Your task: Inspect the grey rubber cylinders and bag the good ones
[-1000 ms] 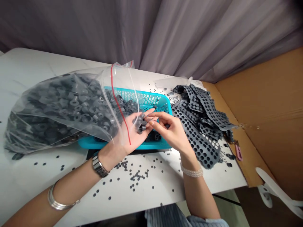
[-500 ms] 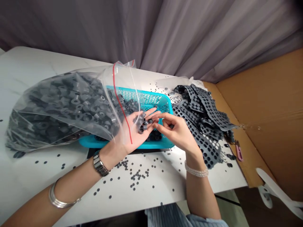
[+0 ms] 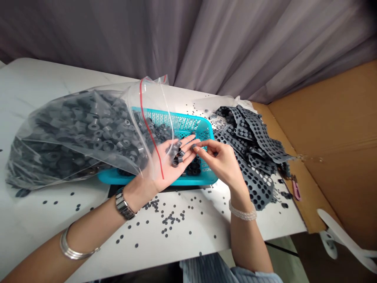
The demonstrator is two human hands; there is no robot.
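Observation:
My left hand (image 3: 166,161) lies palm up at the mouth of a clear zip bag (image 3: 88,141), over a turquoise basket (image 3: 176,182). Its fingers stretch out, and several small dark grey hollow rubber cylinders (image 3: 178,158) rest on the palm and fingers. My right hand (image 3: 220,159) pinches one small grey rubber piece (image 3: 193,146) between thumb and forefinger, just above the left fingertips. The bag bulges with many similar cylinders and leans over the basket's left part. More dark pieces (image 3: 193,169) lie in the basket, partly hidden by the left hand.
Perforated grey rubber sheets (image 3: 256,137) are heaped to the right, with pink-handled cutters (image 3: 296,188) beside them. Small dark discs (image 3: 172,218) are scattered over the white table (image 3: 97,239). A cardboard panel (image 3: 332,137) stands at the right and a grey curtain (image 3: 165,39) behind.
My right hand has drawn slightly back toward me, and the pinched piece now shows clearly between its fingertips. The left hand, bag and basket have hardly moved.

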